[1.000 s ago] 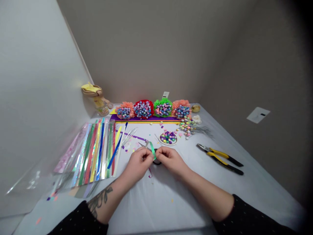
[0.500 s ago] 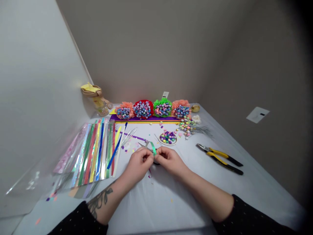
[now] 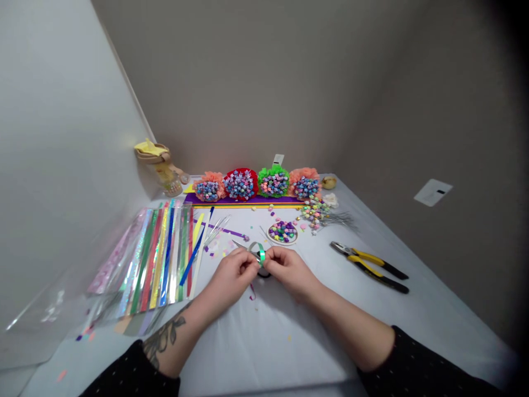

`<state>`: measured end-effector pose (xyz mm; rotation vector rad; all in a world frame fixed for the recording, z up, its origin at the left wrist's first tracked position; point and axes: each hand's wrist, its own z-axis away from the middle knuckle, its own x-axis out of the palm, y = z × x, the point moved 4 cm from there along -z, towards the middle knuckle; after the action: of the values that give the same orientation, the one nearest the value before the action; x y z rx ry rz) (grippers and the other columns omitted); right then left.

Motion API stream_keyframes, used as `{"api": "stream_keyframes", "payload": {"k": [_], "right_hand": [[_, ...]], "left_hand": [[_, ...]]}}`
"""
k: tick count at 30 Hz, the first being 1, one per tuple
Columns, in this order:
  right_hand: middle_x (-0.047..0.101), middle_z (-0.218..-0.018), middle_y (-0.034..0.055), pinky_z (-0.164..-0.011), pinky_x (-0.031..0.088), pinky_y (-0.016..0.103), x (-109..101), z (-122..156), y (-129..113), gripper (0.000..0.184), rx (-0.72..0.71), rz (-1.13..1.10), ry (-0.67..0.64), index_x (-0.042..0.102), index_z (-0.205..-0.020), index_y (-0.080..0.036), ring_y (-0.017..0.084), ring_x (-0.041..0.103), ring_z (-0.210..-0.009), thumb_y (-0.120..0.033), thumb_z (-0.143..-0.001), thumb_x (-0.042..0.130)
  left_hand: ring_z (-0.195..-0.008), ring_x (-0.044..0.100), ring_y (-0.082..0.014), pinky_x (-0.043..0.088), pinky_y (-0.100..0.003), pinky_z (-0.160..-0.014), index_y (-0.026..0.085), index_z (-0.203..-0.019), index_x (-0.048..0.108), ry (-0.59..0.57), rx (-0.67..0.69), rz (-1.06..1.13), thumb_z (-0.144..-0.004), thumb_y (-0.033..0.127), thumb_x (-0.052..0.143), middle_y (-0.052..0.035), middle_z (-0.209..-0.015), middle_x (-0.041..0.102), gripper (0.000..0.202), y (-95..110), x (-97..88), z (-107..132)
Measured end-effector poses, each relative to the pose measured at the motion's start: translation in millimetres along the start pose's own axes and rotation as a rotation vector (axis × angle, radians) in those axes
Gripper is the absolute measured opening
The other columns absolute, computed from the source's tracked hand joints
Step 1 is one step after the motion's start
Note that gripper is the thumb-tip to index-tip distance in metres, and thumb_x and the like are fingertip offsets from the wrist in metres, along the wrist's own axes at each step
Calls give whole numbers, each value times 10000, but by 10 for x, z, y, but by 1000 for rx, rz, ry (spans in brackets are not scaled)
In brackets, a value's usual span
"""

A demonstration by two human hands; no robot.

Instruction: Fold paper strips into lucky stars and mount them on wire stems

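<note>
The left hand (image 3: 232, 275) and right hand (image 3: 289, 270) meet at lower centre of the frame, their fingertips pinched together on a narrow shiny green foil strip (image 3: 262, 256). The strip now curls into a small tight loop instead of standing as a loose length. Silver-bladed scissors (image 3: 242, 243) lie just above the hands on the white-covered tabletop (image 3: 264, 342), with multicoloured holographic strips (image 3: 165, 259) to the left and yellow-and-black pliers (image 3: 372, 270) to the right.
</note>
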<state>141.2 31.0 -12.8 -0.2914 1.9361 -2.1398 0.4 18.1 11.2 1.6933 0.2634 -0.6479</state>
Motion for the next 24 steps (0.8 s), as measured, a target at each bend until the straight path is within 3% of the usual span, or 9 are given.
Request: {"api": "stream_keyframes", "payload": {"k": [6,15,24], "right_hand": [[348,-478,-80,-440,218,210,-7,4,27,180,52,-47,28,459,-653,-188,71,265,-445,-321,-739,543],[427,-593,-44,-541,321,221,0,-7,16,145,-71,61,13,468,-653,-182,97,377,-564,-277,-722,553],[407,-562,-48,-535,310,227,28,26,-32,183,-22,-1,-54,475,-631,-180,92,354,-536,-320,-724,549]], "left_hand": [[-738,543,-163,428,-274,-693,165,-744,610,-13,-70,118,-826,263,484,-25,-747,594,179,-9,-19,-15],[-723,550,-161,436,-275,-684,163,-715,633,-3,-49,123,-775,240,542,-26,-730,600,133,26,-1,-10],[-684,546,-148,417,-249,-642,164,-657,605,36,-58,78,-719,160,529,-7,-693,587,99,20,-15,-7]]}}
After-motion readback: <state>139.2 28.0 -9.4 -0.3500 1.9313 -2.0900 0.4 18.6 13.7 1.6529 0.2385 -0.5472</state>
